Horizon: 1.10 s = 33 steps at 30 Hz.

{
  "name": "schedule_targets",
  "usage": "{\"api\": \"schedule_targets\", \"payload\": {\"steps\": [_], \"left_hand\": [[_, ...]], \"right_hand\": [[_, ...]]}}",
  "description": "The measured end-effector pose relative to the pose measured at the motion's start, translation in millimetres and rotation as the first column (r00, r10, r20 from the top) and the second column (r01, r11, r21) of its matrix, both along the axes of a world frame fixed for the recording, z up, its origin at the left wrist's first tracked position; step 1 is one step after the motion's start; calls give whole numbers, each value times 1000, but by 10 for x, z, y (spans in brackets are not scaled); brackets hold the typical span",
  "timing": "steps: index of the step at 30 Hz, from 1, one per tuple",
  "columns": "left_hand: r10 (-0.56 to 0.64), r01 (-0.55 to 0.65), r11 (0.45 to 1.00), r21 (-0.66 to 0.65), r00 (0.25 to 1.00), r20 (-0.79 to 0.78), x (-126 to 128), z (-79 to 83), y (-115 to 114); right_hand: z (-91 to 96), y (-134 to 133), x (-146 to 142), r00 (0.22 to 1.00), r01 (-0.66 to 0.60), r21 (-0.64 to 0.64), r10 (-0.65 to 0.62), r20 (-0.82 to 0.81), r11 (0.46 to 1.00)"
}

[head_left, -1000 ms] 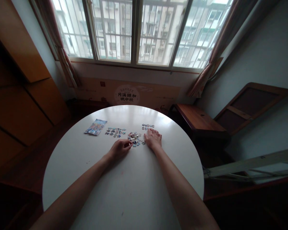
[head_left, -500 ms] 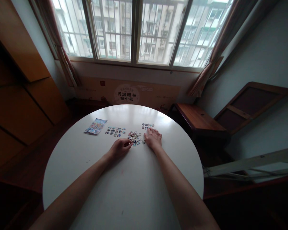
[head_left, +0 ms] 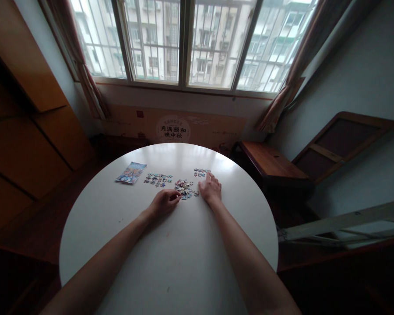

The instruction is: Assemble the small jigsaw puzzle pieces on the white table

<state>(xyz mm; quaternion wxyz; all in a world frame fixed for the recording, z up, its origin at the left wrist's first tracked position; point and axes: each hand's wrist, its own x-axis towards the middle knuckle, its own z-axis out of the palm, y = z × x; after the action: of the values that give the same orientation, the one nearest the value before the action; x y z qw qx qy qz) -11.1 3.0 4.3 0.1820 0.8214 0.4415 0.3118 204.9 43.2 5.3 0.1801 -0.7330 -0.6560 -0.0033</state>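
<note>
A loose pile of jigsaw puzzle pieces (head_left: 184,184) lies on the white round table (head_left: 170,253). My left hand (head_left: 166,201) rests at the pile's near left edge, thumb and fingertips pinched together; whatever is between them is too small to make out. My right hand (head_left: 210,188) lies palm down just right of the pile, its fingers somewhat apart and reaching forward. Its fingertips are by the near edge of a small group of puzzle pieces (head_left: 202,171) laid in rows. Another group of spread puzzle pieces (head_left: 157,179) sits left of the pile.
A colourful printed picture sheet or packet (head_left: 131,173) lies at the table's left. Beyond the table are a printed panel (head_left: 203,127) under the barred window and a wooden bench (head_left: 276,162). A brown cabinet (head_left: 22,144) stands on the left.
My right hand's fingers have shifted, the index finger now stretching further forward toward the rows of pieces. My left hand has stayed nearly still beside the pile.
</note>
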Motion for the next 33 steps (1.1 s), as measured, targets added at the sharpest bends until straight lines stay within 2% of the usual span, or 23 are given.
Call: {"api": "schedule_targets", "payload": {"steps": [4, 11, 15, 17, 19, 22, 25, 28, 33], "left_hand": [[-5, 5, 1000, 0, 1000, 8, -3, 0, -2], [-6, 6, 1000, -4, 1000, 12, -7, 0, 0], [-7, 7, 1000, 7, 1000, 16, -14, -19, 9], [-8, 8, 1000, 8, 1000, 17, -20, -23, 12], [-9, 8, 1000, 9, 1000, 15, -26, -23, 14], [-10, 9, 1000, 18, 1000, 13, -31, -18, 13], [-13, 13, 1000, 18, 1000, 5, -29, -11, 13], [-9, 9, 1000, 8, 1000, 4, -24, -2, 9], [-9, 9, 1000, -3, 1000, 11, -19, 23, -11]], "right_hand": [[-12, -1, 20, 999, 36, 41, -34, -30, 999], [-42, -9, 7, 998, -56, 62, 58, -29, 996], [-62, 41, 66, 980, -38, 155, 67, -188, 987], [-64, 86, 142, 929, 13, 231, 73, -362, 973], [-54, 127, 229, 824, 106, 279, 73, -562, 954], [-15, 145, 315, 656, 178, 230, 58, -752, 957], [33, 89, 286, 612, 77, 153, 74, -787, 985], [64, -34, 146, 629, -132, 181, 224, -744, 975], [34, -276, -135, 695, -204, 298, 352, -627, 932]]}}
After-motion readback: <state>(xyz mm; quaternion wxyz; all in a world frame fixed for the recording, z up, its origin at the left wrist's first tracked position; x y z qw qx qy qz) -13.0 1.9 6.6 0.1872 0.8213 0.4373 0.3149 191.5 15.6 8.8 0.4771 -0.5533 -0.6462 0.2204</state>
